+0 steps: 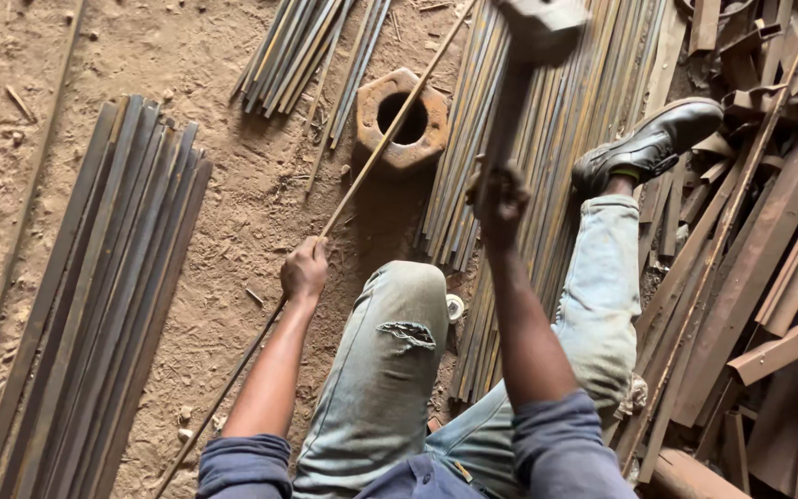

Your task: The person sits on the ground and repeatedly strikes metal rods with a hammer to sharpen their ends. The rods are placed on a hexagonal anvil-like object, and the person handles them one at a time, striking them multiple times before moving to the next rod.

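Left hand [304, 270] fingers clamped on thin steel rod [390, 129], lying across rusty hexagonal block [402, 118] at 12 o'clock. Right hand [501, 196] fingers clamped on blurred hammer [524, 55] handle, raised.

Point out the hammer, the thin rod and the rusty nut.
hammer [539, 28], head view, on its blurred metal head.
thin rod [390, 134], head view, on the stretch crossing the nut.
rusty nut [368, 102], head view, on its left rim.

Soft even daylight, faint shadows, motion blur on the raised hammer [533, 32].
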